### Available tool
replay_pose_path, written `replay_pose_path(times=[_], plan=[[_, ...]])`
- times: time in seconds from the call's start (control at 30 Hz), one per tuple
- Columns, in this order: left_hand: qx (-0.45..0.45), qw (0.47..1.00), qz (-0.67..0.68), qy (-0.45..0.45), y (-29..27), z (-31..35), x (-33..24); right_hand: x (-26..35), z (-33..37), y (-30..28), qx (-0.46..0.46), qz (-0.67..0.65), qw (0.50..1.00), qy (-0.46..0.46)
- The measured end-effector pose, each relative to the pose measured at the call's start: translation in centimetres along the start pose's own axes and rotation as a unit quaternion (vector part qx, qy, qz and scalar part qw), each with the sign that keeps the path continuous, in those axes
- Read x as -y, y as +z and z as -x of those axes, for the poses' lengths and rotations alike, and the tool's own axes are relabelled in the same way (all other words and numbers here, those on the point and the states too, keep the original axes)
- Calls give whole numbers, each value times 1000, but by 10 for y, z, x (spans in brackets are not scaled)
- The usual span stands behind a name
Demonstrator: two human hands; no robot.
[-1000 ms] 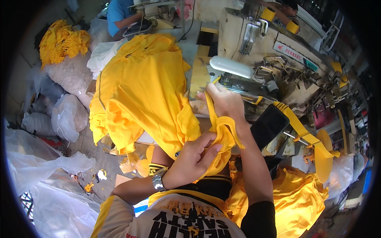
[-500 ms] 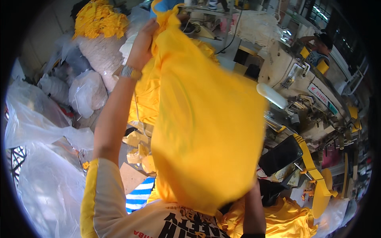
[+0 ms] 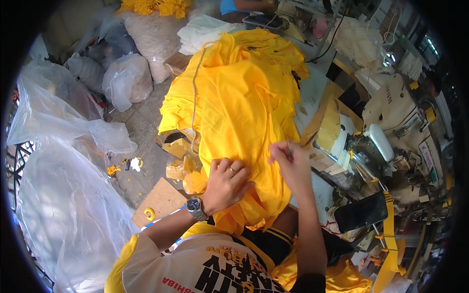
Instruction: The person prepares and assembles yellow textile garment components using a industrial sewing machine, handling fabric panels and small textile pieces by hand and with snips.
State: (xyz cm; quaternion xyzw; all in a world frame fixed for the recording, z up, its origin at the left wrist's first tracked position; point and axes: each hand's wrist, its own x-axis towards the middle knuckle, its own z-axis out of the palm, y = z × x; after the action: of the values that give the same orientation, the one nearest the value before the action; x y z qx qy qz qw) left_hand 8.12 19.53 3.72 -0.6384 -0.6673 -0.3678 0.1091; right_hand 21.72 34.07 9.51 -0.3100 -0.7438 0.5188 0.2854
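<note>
A large heap of yellow cloth (image 3: 234,93) lies in front of me, its near end hanging over my lap. My left hand (image 3: 227,185), with a ring on a finger and a metal watch at the wrist, rests on the near part with its fingers curled into the fabric. To its right, just above the cloth's right edge, my right hand (image 3: 291,161) is closed in a pinch. Something small and dark shows between its fingers, too small to name. A grey cord (image 3: 196,93) runs along the left side of the heap.
At the right stands a sewing machine (image 3: 400,112), with a black phone (image 3: 361,213) mounted nearer me. Clear plastic sheeting (image 3: 63,210) fills the left, and stuffed bags (image 3: 128,80) stand behind it. More yellow cloth (image 3: 342,276) lies by my right side.
The yellow cloth that I held raised and spread between both hands now lies on the heap. My left hand has come down and nearer; my right hand has moved up and forward.
</note>
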Motion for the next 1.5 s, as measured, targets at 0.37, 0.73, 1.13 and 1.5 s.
replay_pose_path(times=[0.37,0.73,1.13,1.5], plan=[[-175,675,624,-354,-58,-18,53,-1,-34,41,-39,35,998,-18],[-257,903,-64,-337,-220,34,246,47,52,-38,18,-136,990,15],[4,954,119,276,-80,-342,33,31,306,-99,115,125,934,315],[218,888,266,305,12,-150,-53,32,104,-51,-194,94,976,-32]])
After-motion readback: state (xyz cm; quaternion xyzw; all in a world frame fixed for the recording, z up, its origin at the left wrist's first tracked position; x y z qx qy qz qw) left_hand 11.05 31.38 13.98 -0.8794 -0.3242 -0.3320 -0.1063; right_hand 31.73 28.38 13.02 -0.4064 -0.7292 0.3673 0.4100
